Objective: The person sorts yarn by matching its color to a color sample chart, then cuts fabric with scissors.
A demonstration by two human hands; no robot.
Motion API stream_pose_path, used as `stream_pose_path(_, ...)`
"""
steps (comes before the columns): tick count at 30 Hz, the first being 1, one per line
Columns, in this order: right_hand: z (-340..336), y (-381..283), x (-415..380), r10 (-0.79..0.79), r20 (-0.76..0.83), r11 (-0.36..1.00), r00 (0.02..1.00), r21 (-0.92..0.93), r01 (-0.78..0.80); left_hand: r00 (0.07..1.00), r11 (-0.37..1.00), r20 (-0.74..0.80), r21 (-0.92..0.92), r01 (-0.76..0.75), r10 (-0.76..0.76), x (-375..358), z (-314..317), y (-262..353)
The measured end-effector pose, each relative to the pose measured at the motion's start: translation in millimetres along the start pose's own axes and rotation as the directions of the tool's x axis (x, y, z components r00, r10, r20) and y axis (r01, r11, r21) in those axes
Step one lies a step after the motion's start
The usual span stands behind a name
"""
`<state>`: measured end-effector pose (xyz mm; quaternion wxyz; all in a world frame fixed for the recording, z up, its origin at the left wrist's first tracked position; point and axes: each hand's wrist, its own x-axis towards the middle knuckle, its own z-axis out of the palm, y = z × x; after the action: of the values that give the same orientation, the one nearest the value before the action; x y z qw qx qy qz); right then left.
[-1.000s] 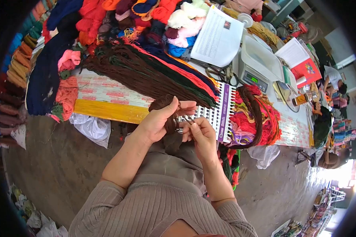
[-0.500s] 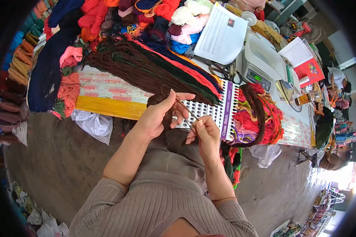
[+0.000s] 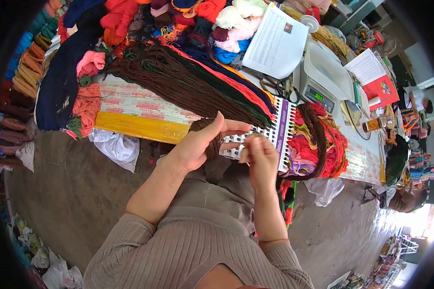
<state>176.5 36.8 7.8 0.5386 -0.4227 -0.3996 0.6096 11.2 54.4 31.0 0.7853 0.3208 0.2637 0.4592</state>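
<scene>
Left hand [image 3: 193, 150]: it is half open, the thumb raised and the fingers stretched toward the right hand; a dark brown yarn bundle [image 3: 213, 148] lies against its palm and fingers.
Right hand [image 3: 262, 156]: the fingers are bent and the fingertips come together in a pinch, near the left fingertips; if a thin strand is between them, I cannot tell.
Brown bundle: soft, loosely gathered fibres, at the left hand, in front of the counter edge.
Card: a white punched card with a purple strip [image 3: 285, 123], flat, with rows of round holes, just beyond the hands.
Long yarns: dark brown lengths [image 3: 178, 86], stringy and matte, lie slanting to the card; beside them is a smooth coral-pink length [image 3: 226, 77].
Yarn heap: a tangled multicolour heap [image 3: 337, 149], mostly red, at the right of the card, with a brown twisted hank [image 3: 317, 137] across it.
Tools: black-handled scissors [image 3: 294, 92] lie near a scale with green digits [image 3: 318, 98], which bears a translucent plastic tray [image 3: 325, 72].
Counter: a long counter with a red-and-white printed top [image 3: 140, 101] and a yellow edge.
</scene>
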Motion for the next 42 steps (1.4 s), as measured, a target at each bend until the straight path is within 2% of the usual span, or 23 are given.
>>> stream_pose_path(1,8,-7,-3,0.05,0.08,0.987,0.996,-0.157,-0.037,1.0,1.0,0.004,0.012,0.0,-0.001,-1,2,-4)
stream_pose_path(3,24,-5,-5,0.036,0.108,0.985,0.993,-0.172,-0.017,0.99,0.996,0.112,0.045,0.077,-0.081,-4,3,-5)
stream_pose_path(4,25,1,-5,-0.005,0.13,0.982,0.991,-0.186,0.029,0.996,0.995,0.075,0.094,0.045,-0.052,-4,6,-8)
stream_pose_path(9,21,3,-2,-0.041,0.188,0.993,0.981,-0.098,0.06,0.994,0.999,0.101,-0.006,0.04,-0.039,-2,1,-8)
stream_pose_path(11,18,2,-2,-0.081,0.2,0.996,0.977,-0.025,0.088,0.994,0.989,0.085,-0.125,0.081,-0.07,0,2,-6)
stream_pose_path(12,16,0,-3,-0.078,0.193,0.996,0.978,-0.02,0.084,0.982,0.987,0.186,-0.146,0.063,-0.035,2,-3,-5)
stream_pose_path(15,19,-7,-7,-0.028,0.166,0.995,0.986,0.101,0.011,0.982,0.981,0.186,-0.184,0.068,-0.033,5,-7,-4)
stream_pose_path(19,15,-7,-9,-0.015,0.188,0.986,0.982,0.168,-0.017,0.995,0.976,0.086,-0.205,0.075,-0.058,2,-8,3)
stream_pose_path(21,14,-8,-10,-0.001,0.174,0.986,0.985,0.165,-0.028,0.996,0.979,-0.043,-0.19,0.067,-0.076,-1,-1,11)
stream_pose_path(22,11,-5,-9,-0.015,0.162,0.992,0.987,0.128,-0.006,0.996,0.98,-0.047,-0.19,0.062,-0.073,-3,-4,12)
stream_pose_path(25,14,-6,-11,-0.018,0.122,0.994,0.992,0.105,0.005,0.992,1.0,-0.123,-0.01,-0.012,0.011,-6,-9,14)
stream_pose_path(28,14,-7,-11,-0.008,0.098,0.995,0.995,0.1,-0.001,0.998,0.999,-0.048,0.013,-0.03,0.031,-8,-12,16)
stream_pose_path(30,11,-9,-11,0.097,0.127,0.987,0.987,-0.141,-0.079,0.995,0.995,-0.075,0.089,-0.053,0.059,-10,-13,17)
stream_pose_path(32,8,-9,-15,0.116,0.241,0.816,0.964,-0.576,0.046,0.981,0.965,-0.163,0.257,-0.061,0.105,-10,-7,20)
stream_pose_path(33,8,-19,-19,0.101,0.277,0.726,0.955,-0.677,0.12,0.988,0.936,-0.149,0.353,0.007,0.048,-13,-13,22)
stream_pose_path(35,-3,-29,-24,-0.119,0.173,0.711,0.978,-0.673,0.205,0.989,0.882,-0.142,0.46,0.1,-0.038,-21,-36,29)
stream_pose_path(36,-14,-39,-21,-0.322,0.153,0.649,0.934,-0.683,0.335,0.991,0.931,-0.111,0.349,0.105,-0.07,-26,-54,37)
stream_pose_path(37,-37,-51,-15,-0.482,0.181,0.537,0.857,-0.712,0.452,0.996,0.995,-0.006,0.045,0.091,-0.091,-29,-82,42)
stream_pose_path(38,-56,-64,-18,-0.538,0.067,0.585,0.84,-0.688,0.43,0.991,0.983,-0.117,-0.178,0.04,-0.062,-37,-101,55)
stream_pose_path(39,-69,-82,-24,-0.507,-0.066,0.77,0.86,-0.482,0.417,0.971,0.922,-0.233,-0.384,-0.037,-0.058,-44,-120,68)
stream_pose_path(40,-86,-93,-24,-0.517,-0.091,0.854,0.851,0.009,0.52,0.947,0.891,-0.321,-0.429,-0.148,0.003,-52,-138,80)
stream_pose_path(41,-119,-98,-34,-0.474,-0.271,0.834,0.838,0.167,0.526,0.874,0.91,-0.477,-0.316,-0.269,0.093,-60,-170,90)
stream_pose_path(42,-143,-112,-44,-0.453,-0.247,0.736,0.857,0.438,0.516,0.878,0.902,-0.454,-0.3,-0.311,0.152,-76,-207,102)
